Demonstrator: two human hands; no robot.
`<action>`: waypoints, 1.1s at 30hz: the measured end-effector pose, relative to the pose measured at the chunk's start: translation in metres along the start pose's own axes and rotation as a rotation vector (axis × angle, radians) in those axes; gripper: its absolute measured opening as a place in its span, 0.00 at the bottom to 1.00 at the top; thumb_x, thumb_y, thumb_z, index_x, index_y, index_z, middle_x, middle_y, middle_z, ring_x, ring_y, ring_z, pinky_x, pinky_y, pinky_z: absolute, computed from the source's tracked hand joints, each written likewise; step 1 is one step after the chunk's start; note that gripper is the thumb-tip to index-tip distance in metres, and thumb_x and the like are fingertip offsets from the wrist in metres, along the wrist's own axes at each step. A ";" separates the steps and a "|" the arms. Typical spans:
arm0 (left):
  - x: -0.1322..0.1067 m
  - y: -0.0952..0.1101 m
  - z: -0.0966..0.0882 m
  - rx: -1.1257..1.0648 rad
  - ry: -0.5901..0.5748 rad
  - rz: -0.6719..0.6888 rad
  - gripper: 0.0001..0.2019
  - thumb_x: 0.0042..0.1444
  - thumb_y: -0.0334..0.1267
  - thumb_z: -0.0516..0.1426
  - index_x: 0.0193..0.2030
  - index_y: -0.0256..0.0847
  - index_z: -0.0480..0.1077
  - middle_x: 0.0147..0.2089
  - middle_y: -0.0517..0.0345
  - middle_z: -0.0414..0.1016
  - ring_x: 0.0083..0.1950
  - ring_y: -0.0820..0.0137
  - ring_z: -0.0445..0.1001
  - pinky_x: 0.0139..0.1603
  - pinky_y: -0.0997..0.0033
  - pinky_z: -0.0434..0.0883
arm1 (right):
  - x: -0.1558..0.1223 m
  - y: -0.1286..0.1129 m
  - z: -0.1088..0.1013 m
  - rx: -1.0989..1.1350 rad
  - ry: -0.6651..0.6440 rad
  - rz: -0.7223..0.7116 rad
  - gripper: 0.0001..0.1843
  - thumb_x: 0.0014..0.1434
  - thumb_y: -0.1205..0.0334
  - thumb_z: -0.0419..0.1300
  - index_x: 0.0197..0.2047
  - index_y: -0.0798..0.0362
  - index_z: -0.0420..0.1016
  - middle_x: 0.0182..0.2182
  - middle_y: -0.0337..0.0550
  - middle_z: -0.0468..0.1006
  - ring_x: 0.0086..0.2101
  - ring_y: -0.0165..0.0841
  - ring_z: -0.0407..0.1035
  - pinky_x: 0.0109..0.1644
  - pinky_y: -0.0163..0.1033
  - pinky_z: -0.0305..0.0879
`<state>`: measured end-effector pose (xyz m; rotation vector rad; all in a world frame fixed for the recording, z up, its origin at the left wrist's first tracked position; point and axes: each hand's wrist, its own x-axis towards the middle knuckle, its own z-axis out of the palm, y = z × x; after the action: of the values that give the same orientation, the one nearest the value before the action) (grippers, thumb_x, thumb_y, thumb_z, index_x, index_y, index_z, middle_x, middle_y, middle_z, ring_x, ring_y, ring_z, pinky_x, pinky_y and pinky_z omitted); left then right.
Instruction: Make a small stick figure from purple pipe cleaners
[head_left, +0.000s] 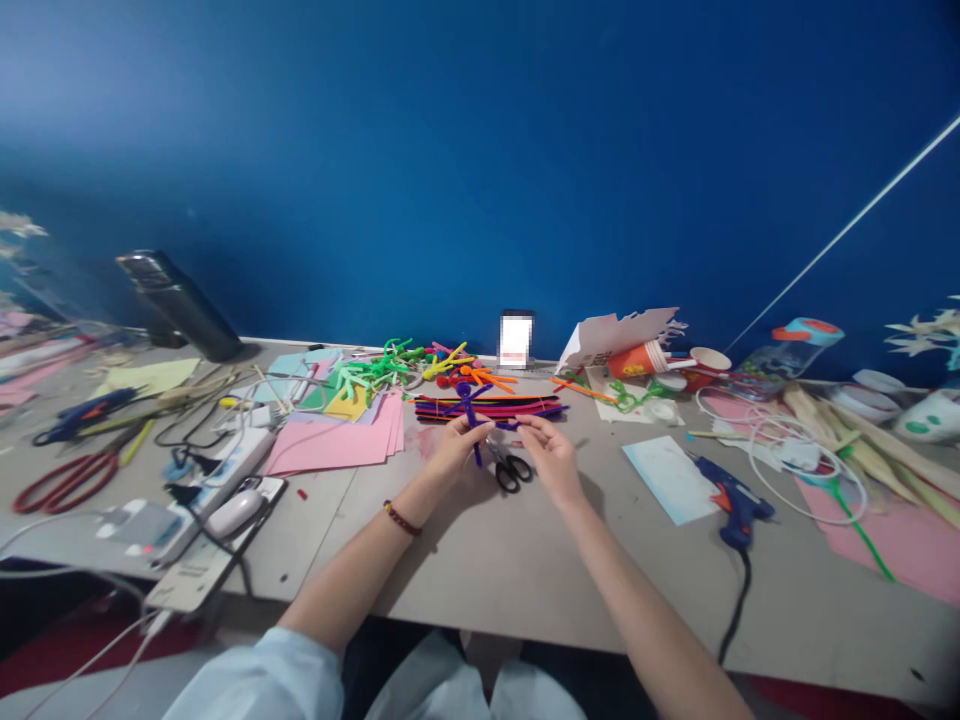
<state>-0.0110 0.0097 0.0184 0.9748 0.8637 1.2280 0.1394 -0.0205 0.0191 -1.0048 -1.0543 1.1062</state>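
My left hand (454, 447) and my right hand (551, 452) are held close together over the grey table (525, 570). Both pinch a purple pipe cleaner figure (477, 420) between them; the left grips its twisted upright part, the right its far end. Small black-handled scissors (510, 468) lie on the table just under the hands. Behind the hands lies a flat bundle of coloured pipe cleaners (487, 406), and beyond it several finished pipe cleaner figures (405, 366) in green, yellow and orange.
Pink paper sheets (337, 440) lie left of the hands. A blue glue gun (731, 500) with its cord rests at the right. Red scissors (64, 480), a power strip (225, 465) and cables crowd the left. Paper cups (652, 358) and a phone (516, 338) stand at the back.
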 end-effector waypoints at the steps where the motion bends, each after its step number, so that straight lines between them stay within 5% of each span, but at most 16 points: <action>1: 0.000 0.000 0.000 -0.020 -0.013 -0.012 0.10 0.39 0.38 0.65 0.26 0.35 0.71 0.19 0.64 0.65 0.21 0.79 0.61 0.24 0.76 0.58 | -0.001 0.000 0.000 -0.016 -0.014 -0.001 0.17 0.48 0.55 0.63 0.41 0.51 0.73 0.39 0.44 0.78 0.40 0.35 0.73 0.44 0.40 0.70; 8: -0.002 0.002 0.000 -0.086 -0.069 -0.056 0.10 0.40 0.37 0.65 0.25 0.35 0.70 0.19 0.64 0.64 0.21 0.80 0.60 0.23 0.77 0.57 | 0.001 0.003 0.000 -0.055 -0.082 0.024 0.19 0.47 0.55 0.64 0.43 0.51 0.74 0.36 0.44 0.79 0.37 0.35 0.73 0.46 0.43 0.68; 16: -0.001 0.002 -0.001 -0.104 -0.087 -0.066 0.09 0.40 0.36 0.65 0.26 0.35 0.70 0.19 0.65 0.64 0.21 0.80 0.60 0.23 0.77 0.57 | 0.000 0.003 -0.003 -0.246 -0.009 -0.194 0.10 0.51 0.56 0.60 0.33 0.51 0.78 0.34 0.42 0.73 0.32 0.30 0.69 0.35 0.35 0.67; 20: -0.001 0.002 -0.001 -0.075 -0.080 -0.059 0.10 0.39 0.36 0.66 0.26 0.35 0.71 0.20 0.64 0.64 0.21 0.80 0.61 0.24 0.77 0.57 | -0.002 -0.003 0.000 -0.216 -0.038 -0.123 0.10 0.51 0.55 0.60 0.30 0.53 0.78 0.28 0.41 0.74 0.24 0.27 0.65 0.28 0.34 0.64; 23: -0.002 0.003 0.001 -0.051 -0.076 -0.046 0.10 0.39 0.36 0.66 0.26 0.35 0.71 0.20 0.64 0.64 0.21 0.80 0.61 0.24 0.77 0.57 | -0.003 -0.005 0.002 -0.154 -0.028 -0.050 0.14 0.49 0.55 0.61 0.37 0.53 0.77 0.24 0.38 0.74 0.21 0.26 0.62 0.26 0.33 0.62; 29: -0.004 0.004 0.002 0.002 -0.068 0.000 0.09 0.40 0.37 0.65 0.26 0.35 0.71 0.20 0.64 0.65 0.22 0.80 0.60 0.25 0.77 0.58 | -0.005 -0.007 0.002 -0.177 -0.061 -0.125 0.11 0.51 0.57 0.59 0.37 0.50 0.77 0.32 0.41 0.76 0.29 0.30 0.69 0.32 0.34 0.66; 33: -0.003 0.001 0.001 0.008 -0.058 0.000 0.09 0.40 0.38 0.65 0.27 0.36 0.72 0.20 0.63 0.66 0.22 0.79 0.61 0.25 0.77 0.57 | -0.005 -0.009 0.002 -0.160 -0.087 -0.045 0.11 0.50 0.56 0.59 0.36 0.50 0.77 0.32 0.42 0.77 0.29 0.31 0.70 0.32 0.35 0.67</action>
<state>-0.0111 0.0071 0.0194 1.0120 0.8242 1.1913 0.1385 -0.0271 0.0277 -1.0616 -1.2457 1.0487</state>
